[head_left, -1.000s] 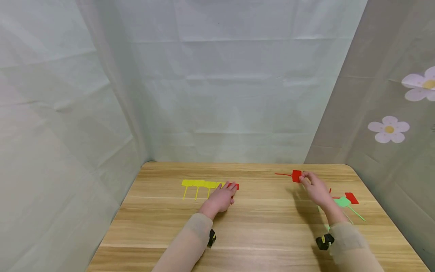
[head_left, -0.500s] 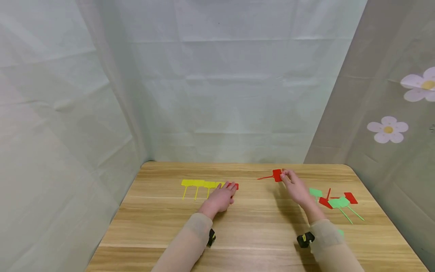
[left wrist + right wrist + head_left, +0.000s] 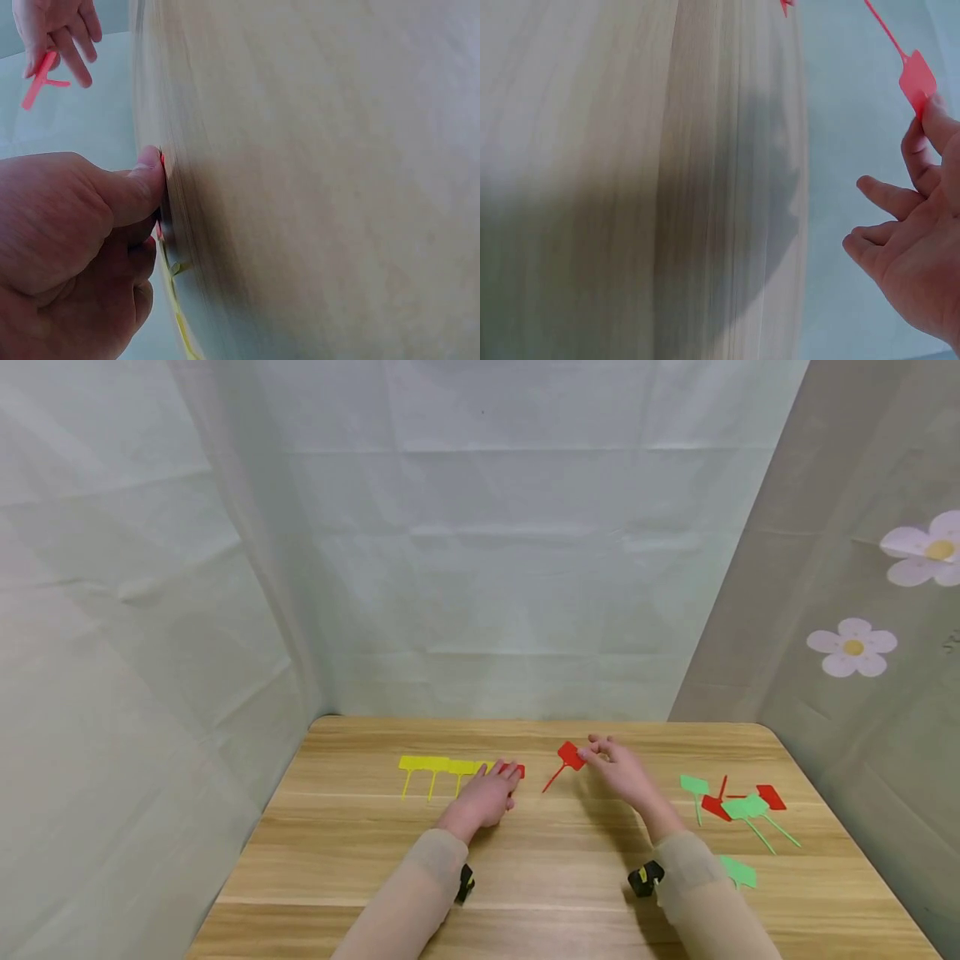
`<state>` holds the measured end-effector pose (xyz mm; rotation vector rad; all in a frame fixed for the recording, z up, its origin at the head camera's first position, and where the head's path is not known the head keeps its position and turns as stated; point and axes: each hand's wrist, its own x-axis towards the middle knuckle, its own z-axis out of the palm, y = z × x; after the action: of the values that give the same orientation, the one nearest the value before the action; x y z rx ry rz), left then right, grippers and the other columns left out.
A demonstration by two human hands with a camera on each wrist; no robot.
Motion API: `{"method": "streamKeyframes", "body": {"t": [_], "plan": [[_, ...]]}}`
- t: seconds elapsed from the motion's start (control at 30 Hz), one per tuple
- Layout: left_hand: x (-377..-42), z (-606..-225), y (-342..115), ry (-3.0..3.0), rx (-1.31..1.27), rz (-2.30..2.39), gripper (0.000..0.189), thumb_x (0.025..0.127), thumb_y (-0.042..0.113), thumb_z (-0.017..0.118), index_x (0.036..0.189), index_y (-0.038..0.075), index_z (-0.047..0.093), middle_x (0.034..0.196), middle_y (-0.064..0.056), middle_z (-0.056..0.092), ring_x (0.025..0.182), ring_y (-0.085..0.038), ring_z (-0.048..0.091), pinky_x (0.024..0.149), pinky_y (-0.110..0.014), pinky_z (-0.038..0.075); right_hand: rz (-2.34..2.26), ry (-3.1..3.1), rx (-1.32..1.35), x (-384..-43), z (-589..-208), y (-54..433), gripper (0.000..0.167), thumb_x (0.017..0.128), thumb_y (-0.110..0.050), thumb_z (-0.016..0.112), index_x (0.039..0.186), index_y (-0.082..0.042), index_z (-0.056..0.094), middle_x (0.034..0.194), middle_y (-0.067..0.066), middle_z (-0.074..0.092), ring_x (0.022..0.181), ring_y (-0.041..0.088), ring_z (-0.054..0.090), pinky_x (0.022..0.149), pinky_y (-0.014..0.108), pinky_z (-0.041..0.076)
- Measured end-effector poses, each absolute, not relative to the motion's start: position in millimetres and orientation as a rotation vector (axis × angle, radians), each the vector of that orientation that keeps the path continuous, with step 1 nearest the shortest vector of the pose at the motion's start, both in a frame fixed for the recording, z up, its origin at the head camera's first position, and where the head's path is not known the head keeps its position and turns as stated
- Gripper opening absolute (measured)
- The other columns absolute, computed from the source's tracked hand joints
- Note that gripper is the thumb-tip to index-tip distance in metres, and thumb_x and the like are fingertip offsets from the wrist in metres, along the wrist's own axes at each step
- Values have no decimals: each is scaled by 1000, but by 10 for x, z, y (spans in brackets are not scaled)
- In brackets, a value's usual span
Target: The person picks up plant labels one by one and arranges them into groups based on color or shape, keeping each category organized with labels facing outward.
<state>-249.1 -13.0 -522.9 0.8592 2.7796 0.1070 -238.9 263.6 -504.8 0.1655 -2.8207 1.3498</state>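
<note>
My right hand pinches a red plant label by a corner of its head, between thumb and forefinger, above the table. Its stem slants down and left; the other fingers spread loosely. The right wrist view shows this label at the fingertips. My left hand rests on the table, fingers extended over another red plant label, mostly hidden beneath them. The left thumb touches the red edge at the tabletop. Left of that hand, several yellow plant labels lie in a row, stems toward me.
On the right of the wooden table lie loose green plant labels and red plant labels, some overlapping. Another green label lies nearer me, partly behind the right sleeve. Pale cloth hangs behind the table.
My right hand has moved left with the red plant label, whose stem has swung from pointing left to pointing down-left. My left hand has stayed put.
</note>
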Motion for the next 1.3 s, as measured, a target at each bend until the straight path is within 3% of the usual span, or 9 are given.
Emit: {"method": "streamKeyframes", "body": {"t": [0.23,0.47,0.6,0.97,1.1,1.3], "plan": [[-2498,-5230,-127,2781,847,122,59,110,21,61,165,9,42,173,-5,35,162,-27,25,130,-48,21,1272,-2864,207,-2531,-5089,2516,31,106,-36,70,99,-7,79,160,25,49,157,54,22,125,69,19],[-2503,-5225,-123,2771,847,130,60,110,22,61,165,9,43,173,-5,35,162,-28,25,130,-48,21,1235,-2897,257,-2624,-5117,2388,32,107,-32,69,109,-2,80,157,27,52,154,55,28,124,68,24],[-2501,-5223,-123,2769,848,143,60,110,22,61,165,8,42,173,-6,35,162,-28,25,130,-48,22,1235,-2903,250,-2658,-5143,2340,30,107,-31,69,105,-3,81,155,28,53,152,54,34,121,68,30],[-2512,-5211,-114,2770,847,124,59,111,23,59,166,8,41,174,-5,33,162,-28,24,130,-49,21,1233,-2936,192,-2727,-5149,2292,33,107,-32,69,95,-3,78,155,33,51,153,56,29,123,67,27],[-2512,-5215,-113,2770,851,111,59,111,23,59,166,9,41,174,-5,33,162,-28,24,130,-49,21,1217,-2964,191,-2760,-5149,2278,35,106,-35,69,98,-3,78,156,33,49,152,55,32,123,65,30],[-2505,-5221,-112,2767,854,100,60,111,23,60,166,9,41,174,-5,33,162,-28,24,130,-50,21,1128,-3025,167,-2819,-5171,2249,36,105,-37,71,100,-3,82,158,31,47,156,54,24,125,64,23]]}}
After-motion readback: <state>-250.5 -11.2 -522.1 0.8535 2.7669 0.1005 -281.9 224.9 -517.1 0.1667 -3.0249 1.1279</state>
